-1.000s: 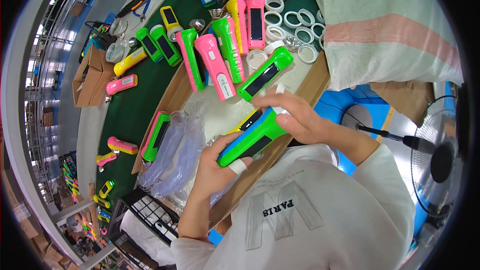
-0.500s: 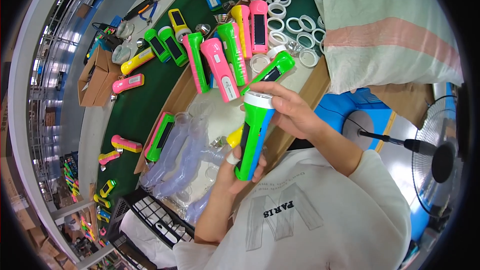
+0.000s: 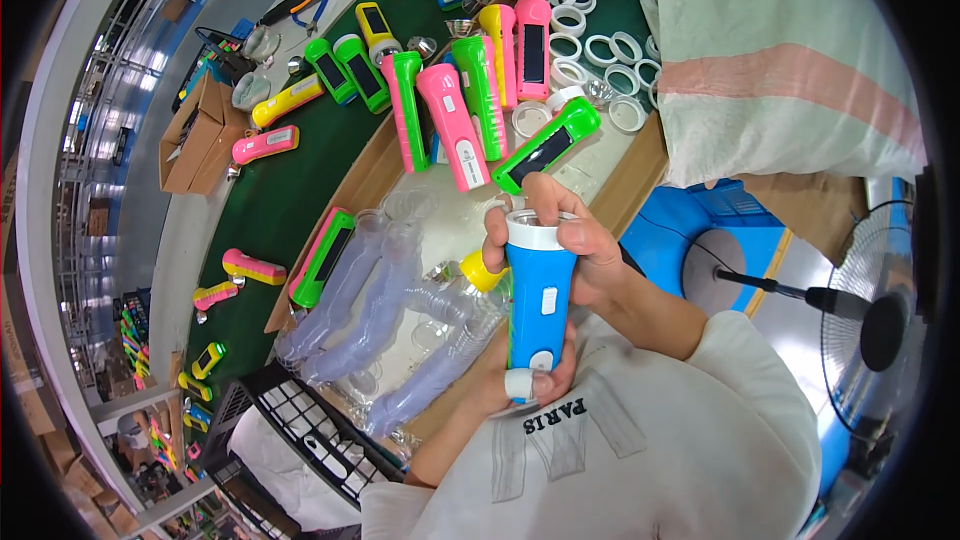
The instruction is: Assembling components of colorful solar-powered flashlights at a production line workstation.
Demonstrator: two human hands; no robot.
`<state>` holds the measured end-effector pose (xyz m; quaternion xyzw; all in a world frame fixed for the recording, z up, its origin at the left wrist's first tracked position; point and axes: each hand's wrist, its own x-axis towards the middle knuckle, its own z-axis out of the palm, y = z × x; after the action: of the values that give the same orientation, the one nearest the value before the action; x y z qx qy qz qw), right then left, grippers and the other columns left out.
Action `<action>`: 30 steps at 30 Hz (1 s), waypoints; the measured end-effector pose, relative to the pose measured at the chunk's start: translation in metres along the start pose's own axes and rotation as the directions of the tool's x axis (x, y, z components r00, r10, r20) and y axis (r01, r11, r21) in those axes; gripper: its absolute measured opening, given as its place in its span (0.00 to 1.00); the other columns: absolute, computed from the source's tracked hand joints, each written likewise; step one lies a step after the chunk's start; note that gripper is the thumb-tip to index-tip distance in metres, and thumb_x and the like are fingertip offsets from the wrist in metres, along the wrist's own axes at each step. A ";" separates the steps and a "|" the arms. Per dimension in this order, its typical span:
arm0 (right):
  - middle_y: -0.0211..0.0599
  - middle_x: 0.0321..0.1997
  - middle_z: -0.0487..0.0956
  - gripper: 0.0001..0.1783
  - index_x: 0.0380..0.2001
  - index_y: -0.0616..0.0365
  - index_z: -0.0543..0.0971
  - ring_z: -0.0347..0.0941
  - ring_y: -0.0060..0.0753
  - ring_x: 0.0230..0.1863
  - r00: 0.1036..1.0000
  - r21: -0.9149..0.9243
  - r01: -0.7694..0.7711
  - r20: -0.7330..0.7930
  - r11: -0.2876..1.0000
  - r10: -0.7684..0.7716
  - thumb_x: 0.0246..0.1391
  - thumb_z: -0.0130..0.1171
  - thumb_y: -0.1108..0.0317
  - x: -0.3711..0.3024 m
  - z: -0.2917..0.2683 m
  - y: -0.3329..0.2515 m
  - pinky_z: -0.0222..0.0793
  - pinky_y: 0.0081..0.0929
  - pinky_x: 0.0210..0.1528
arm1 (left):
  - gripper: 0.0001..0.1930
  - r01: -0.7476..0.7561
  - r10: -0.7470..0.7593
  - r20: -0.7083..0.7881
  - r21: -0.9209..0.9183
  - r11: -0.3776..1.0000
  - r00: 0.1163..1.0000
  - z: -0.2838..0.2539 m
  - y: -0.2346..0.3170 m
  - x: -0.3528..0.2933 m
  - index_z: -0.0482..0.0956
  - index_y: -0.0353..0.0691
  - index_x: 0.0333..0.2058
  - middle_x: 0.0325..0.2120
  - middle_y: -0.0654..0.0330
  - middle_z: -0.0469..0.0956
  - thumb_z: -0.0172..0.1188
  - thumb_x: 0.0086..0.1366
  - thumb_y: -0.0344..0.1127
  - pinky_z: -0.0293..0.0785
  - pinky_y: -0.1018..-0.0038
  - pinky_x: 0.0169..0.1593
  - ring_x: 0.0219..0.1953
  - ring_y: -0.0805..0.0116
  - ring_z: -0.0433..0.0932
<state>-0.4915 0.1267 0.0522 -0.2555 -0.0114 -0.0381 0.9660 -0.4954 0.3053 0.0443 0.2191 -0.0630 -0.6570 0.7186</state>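
Observation:
A blue and green flashlight (image 3: pixel 540 290) stands nearly upright in front of my shirt, its blue side with the switch facing me. My left hand (image 3: pixel 492 382) is closed around its lower end, white tape wrapped on one digit. At the top, my right hand (image 3: pixel 598 258) grips the white ring (image 3: pixel 538 234) around the flashlight's head, with fingers on both sides and over the rim. What lies inside the head is mostly hidden by those fingers. Just beyond my right hand lies a green flashlight (image 3: pixel 548 146), and a yellow flashlight head (image 3: pixel 484 271) shows left of the held one.
Several pink, green and yellow flashlights (image 3: pixel 455 125) lie together in a shallow cardboard tray (image 3: pixel 640 168), near loose white rings (image 3: pixel 600 48). Stacked clear plastic lenses (image 3: pixel 370 305) lie left. A woven sack (image 3: pixel 780 70), a fan (image 3: pixel 885 325) and a black crate (image 3: pixel 310 435) flank me.
The flashlight has turned from its green, dark-panelled side to its blue switch side and stands straighter. My right fingers have shifted over the white ring. My left hand has moved slightly right and lower.

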 end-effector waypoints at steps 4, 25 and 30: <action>0.46 0.43 0.74 0.15 0.30 0.49 0.64 0.75 0.44 0.48 0.991 -0.217 0.128 -0.018 0.968 -0.136 0.48 0.63 0.65 -0.007 -0.001 -0.003 0.71 0.37 0.52 | 0.24 -0.020 0.425 -0.244 0.849 0.527 0.872 -0.006 -0.002 0.003 0.68 0.35 0.48 0.28 0.56 0.76 0.63 0.50 0.28 0.74 0.71 0.30 0.26 0.61 0.78; 0.40 0.45 0.74 0.16 0.44 0.57 0.73 0.73 0.36 0.43 0.923 -0.931 -0.113 -0.227 0.347 -0.310 0.56 0.59 0.62 0.009 -0.046 -0.006 0.71 0.31 0.40 | 0.31 -0.347 0.394 -0.524 0.190 0.918 0.755 -0.067 0.096 0.010 0.68 0.35 0.52 0.34 0.59 0.75 0.66 0.57 0.50 0.76 0.73 0.29 0.32 0.68 0.76; 0.45 0.40 0.73 0.17 0.36 0.58 0.76 0.70 0.48 0.43 0.910 -0.840 -0.122 0.118 -0.529 -0.397 0.43 0.68 0.66 0.012 -0.066 -0.012 0.68 0.41 0.42 | 0.22 -0.444 0.776 -0.535 0.637 0.630 0.334 -0.115 0.168 0.010 0.70 0.33 0.51 0.40 0.56 0.76 0.57 0.67 0.44 0.76 0.74 0.40 0.37 0.69 0.76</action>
<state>-0.4803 0.0828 0.0007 -0.9427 0.1348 -0.2099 0.2218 -0.2969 0.3290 0.0063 0.5709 0.0483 -0.1390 0.8077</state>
